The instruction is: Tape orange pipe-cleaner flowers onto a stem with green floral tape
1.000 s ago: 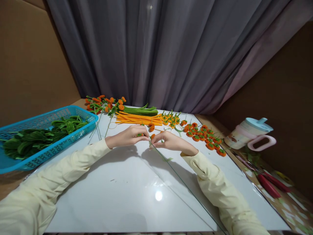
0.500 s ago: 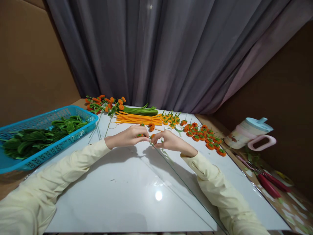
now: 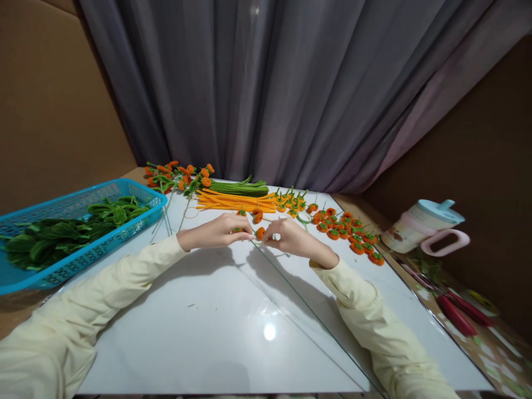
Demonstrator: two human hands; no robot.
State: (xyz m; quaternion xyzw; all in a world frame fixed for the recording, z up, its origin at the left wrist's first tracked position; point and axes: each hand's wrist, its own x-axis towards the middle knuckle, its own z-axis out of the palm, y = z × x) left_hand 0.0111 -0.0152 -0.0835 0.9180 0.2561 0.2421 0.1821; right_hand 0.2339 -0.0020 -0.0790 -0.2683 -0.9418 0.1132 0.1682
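My left hand pinches the upper end of a long thin green wire stem between thumb and fingertips. The stem slants down to the right across the white tabletop, passing by my right sleeve. Close on the right, my right hand has its fingertips pinched on a short pale strip, seemingly floral tape, which reaches to the stem's end. Just behind the fingertips are a fuzzy orange pipe-cleaner ball and another orange ball; whether either joins the stem, I cannot tell.
A blue basket of green leaves stands left. Behind lie finished-looking orange stems, green pipe cleaners, orange pipe cleaners, a tape roll and many orange balls. A cup and red-handled pliers are right.
My right hand has moved slightly right, away from my left fingertips, opening a small gap with the pale strip in it. The dangling strip below it no longer shows. My left hand stays put.
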